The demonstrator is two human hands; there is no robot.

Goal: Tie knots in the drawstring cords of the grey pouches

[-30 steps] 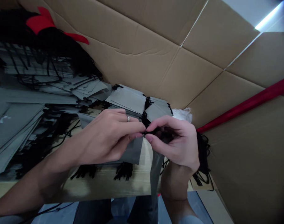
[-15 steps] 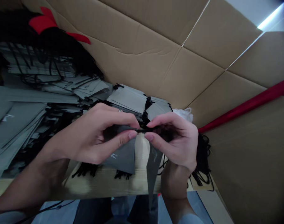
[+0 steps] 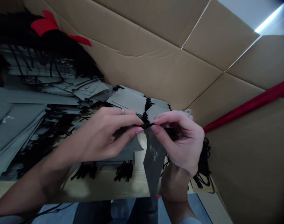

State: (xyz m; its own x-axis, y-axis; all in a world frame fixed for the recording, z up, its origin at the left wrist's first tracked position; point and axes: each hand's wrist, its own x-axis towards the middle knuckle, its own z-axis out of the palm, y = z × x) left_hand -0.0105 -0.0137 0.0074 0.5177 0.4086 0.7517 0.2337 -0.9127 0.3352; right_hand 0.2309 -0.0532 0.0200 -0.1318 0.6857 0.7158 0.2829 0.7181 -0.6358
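My left hand [image 3: 107,133], with a ring on one finger, pinches a short black cord [image 3: 147,125] between thumb and fingertips. Close beside it, my right hand [image 3: 184,140] pinches the same cord from the other side. A flat grey piece with white lettering [image 3: 152,166] hangs below the right fingertips, over the table's front edge; whether it is a bag or a card I cannot tell. Another grey sheet with a curved edge [image 3: 135,143] shows under my left fingers. Beneath my left hand lies a stack of grey pieces [image 3: 116,162] with black cord ends along its front.
Stacks of grey pieces [image 3: 23,121] with black cords fill the left side. A black cord bundle [image 3: 67,46] tied with a red band [image 3: 45,26] lies on top. Two more stacks [image 3: 129,99] stand by the cardboard wall [image 3: 137,43]. Black cords [image 3: 203,168] hang at right.
My fingertips have come closer together on the cord and moved slightly right and up. The hanging grey piece has turned so its lettering faces me more.
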